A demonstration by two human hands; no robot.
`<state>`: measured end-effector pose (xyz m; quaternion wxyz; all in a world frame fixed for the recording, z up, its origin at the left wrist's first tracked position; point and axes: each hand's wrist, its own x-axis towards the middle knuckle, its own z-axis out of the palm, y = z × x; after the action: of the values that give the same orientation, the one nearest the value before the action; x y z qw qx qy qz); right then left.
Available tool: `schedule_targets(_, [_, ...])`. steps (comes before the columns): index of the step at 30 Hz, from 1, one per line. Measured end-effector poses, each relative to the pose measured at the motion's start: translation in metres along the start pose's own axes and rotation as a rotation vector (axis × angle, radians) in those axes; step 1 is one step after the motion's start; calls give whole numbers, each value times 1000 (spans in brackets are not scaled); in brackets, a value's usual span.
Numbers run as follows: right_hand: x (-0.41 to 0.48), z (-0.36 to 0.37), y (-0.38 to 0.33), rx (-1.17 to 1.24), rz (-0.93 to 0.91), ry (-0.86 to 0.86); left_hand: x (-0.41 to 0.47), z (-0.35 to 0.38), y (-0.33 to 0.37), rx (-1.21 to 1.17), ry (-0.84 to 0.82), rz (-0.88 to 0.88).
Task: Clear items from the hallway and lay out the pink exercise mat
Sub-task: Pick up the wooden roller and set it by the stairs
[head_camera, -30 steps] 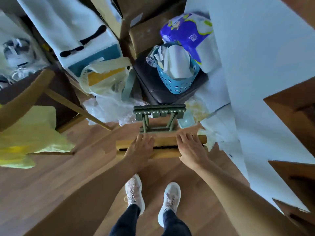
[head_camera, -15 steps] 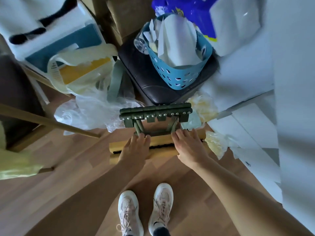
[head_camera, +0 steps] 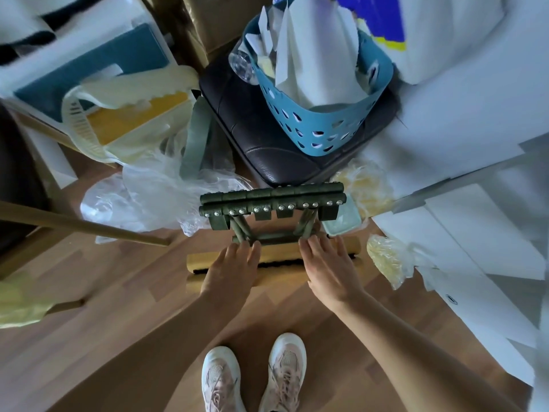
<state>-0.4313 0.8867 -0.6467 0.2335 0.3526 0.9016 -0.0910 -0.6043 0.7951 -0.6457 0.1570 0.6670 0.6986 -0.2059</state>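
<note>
Down on the wood-plank hallway floor (head_camera: 118,322), a person is bent over a long tan wooden slatted piece (head_camera: 279,252) with a dark strip down its middle. The left hand (head_camera: 233,272) and right hand (head_camera: 331,270) both lie flat on top of it, fingers fairly straight and close together. The tips reach its far edge, and nothing is wrapped or pinched as far as I can see.

Just beyond it, touching or nearly so, stands a small olive-green folding stool with riveted slats (head_camera: 271,197). Behind that is a dark leather padded seat (head_camera: 267,150) carrying a blue perforated plastic basket stuffed with white paper (head_camera: 320,126). Crumpled clear plastic bags (head_camera: 148,191) sit on the floor to the left, and big white flat boards (head_camera: 475,233) lean along the right side.

Honestly, this looks like early days. The clutter is packed tight at that end of the floor, and the wooden piece hasn't left the ground yet. The pink exercise mat isn't anywhere in view, so laying it out is all yet to come, plus most of the clearing I'd guess.
</note>
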Motion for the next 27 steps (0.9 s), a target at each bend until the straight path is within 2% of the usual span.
schedule_targets(5, [9, -4, 4, -35, 52, 119, 7, -4, -12, 62, 160, 57])
schedule_targets(9, [12, -3, 5, -29, 29, 153, 5, 0, -18, 118, 184, 95])
schedule_targets(17, [15, -3, 5, -8, 61, 210, 5, 11, -19, -37, 301, 29])
schedule_targets(23, [16, -7, 4, 70, 79, 205, 6, 9, -24, -129, 157, -3])
schedule_targets(27, [10, -1, 4, 158, 45, 152, 0, 9, -24, -162, 122, -30])
